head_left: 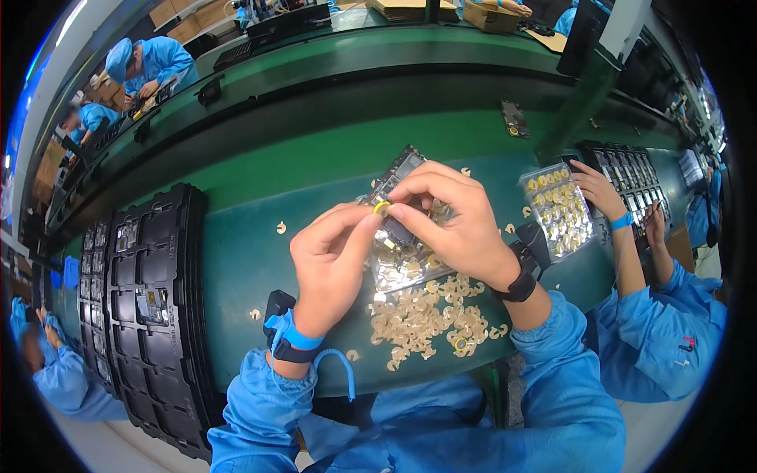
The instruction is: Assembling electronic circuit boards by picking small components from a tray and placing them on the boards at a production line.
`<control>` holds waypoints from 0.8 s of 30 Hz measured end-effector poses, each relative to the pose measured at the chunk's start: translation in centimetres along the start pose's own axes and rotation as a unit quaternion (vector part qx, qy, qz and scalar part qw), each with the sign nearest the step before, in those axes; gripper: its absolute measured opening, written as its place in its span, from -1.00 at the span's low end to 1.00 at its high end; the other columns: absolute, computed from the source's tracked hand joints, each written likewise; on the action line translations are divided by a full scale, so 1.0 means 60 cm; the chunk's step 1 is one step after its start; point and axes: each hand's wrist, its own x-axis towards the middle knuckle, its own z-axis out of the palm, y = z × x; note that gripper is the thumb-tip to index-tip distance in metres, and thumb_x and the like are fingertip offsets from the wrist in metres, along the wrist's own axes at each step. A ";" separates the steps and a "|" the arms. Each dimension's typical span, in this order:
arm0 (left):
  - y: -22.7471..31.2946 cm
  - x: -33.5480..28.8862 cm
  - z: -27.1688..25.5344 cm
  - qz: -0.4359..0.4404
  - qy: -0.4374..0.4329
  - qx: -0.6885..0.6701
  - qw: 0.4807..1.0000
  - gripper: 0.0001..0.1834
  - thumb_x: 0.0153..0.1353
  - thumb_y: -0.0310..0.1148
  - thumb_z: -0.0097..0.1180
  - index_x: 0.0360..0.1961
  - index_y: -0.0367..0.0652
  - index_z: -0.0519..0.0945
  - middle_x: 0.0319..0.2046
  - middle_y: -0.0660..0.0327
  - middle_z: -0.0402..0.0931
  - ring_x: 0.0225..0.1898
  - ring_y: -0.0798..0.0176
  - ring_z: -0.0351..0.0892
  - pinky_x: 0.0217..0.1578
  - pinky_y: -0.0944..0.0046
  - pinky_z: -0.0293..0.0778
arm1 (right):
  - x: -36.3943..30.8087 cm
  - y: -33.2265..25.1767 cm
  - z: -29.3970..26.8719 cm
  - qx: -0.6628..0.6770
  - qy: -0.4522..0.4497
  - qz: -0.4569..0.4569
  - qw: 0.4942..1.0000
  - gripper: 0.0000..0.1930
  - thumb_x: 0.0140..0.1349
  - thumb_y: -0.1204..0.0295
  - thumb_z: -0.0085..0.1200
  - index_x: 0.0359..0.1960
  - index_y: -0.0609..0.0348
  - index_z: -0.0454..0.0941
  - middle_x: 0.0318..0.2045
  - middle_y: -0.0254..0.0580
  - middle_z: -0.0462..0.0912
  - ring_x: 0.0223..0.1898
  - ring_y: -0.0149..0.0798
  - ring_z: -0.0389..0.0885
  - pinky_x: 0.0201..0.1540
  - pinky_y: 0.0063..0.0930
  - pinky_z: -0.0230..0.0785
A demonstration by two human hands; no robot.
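My left hand and my right hand meet at mid-bench, both closed in a pinch. Between their fingertips is a small round yellow piece. Just behind the fingers is a dark circuit board, partly covered by my hands; whether a finger also grips it is hidden. Under my hands a clear plastic tray holds shiny round pieces. In front of it spreads a heap of small cream notched discs, with a yellow ring among them.
Black compartment trays are stacked at the left. A second clear tray of yellow round pieces sits to the right, by a co-worker's hand. Another board lies far right. A blue coiled cord hangs from my left wrist.
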 end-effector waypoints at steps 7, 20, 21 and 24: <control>-0.004 -0.001 0.013 0.017 0.020 0.027 0.999 -0.88 0.37 -0.64 0.27 -0.11 -0.45 0.75 -0.14 0.11 0.74 -0.15 0.36 0.68 -0.12 0.39 0.58 | -0.004 0.006 -0.005 -0.014 -0.001 0.003 1.000 -0.89 0.31 0.50 0.31 -0.23 0.27 0.67 -0.31 -0.13 0.67 -0.26 -0.17 0.65 -0.21 -0.35 0.49; -0.014 -0.017 0.035 0.035 0.057 0.054 0.996 -0.87 0.30 -0.65 0.30 -0.14 -0.44 0.75 -0.17 0.12 0.74 -0.14 0.34 0.66 -0.08 0.33 0.57 | -0.019 0.007 0.019 -0.199 -0.009 -0.125 0.972 -0.83 0.26 0.50 0.25 -0.22 0.21 0.48 -0.26 -0.06 0.52 -0.18 0.06 0.54 -0.07 -0.10 0.41; -0.010 -0.018 0.032 0.023 0.057 0.041 0.997 -0.87 0.31 -0.65 0.29 -0.13 -0.44 0.75 -0.17 0.12 0.74 -0.14 0.35 0.66 -0.09 0.34 0.57 | -0.017 0.006 0.022 -0.180 -0.015 -0.116 0.977 -0.82 0.25 0.51 0.26 -0.22 0.21 0.48 -0.27 -0.06 0.52 -0.18 0.06 0.54 -0.08 -0.10 0.42; -0.019 -0.020 0.020 0.004 0.038 0.010 0.999 -0.84 0.36 -0.66 0.27 -0.06 -0.46 0.72 -0.17 0.14 0.73 -0.12 0.37 0.66 -0.08 0.34 0.59 | -0.012 0.007 0.028 -0.176 -0.020 -0.132 0.975 -0.81 0.23 0.52 0.26 -0.23 0.21 0.46 -0.29 -0.06 0.50 -0.20 0.07 0.54 -0.11 -0.11 0.43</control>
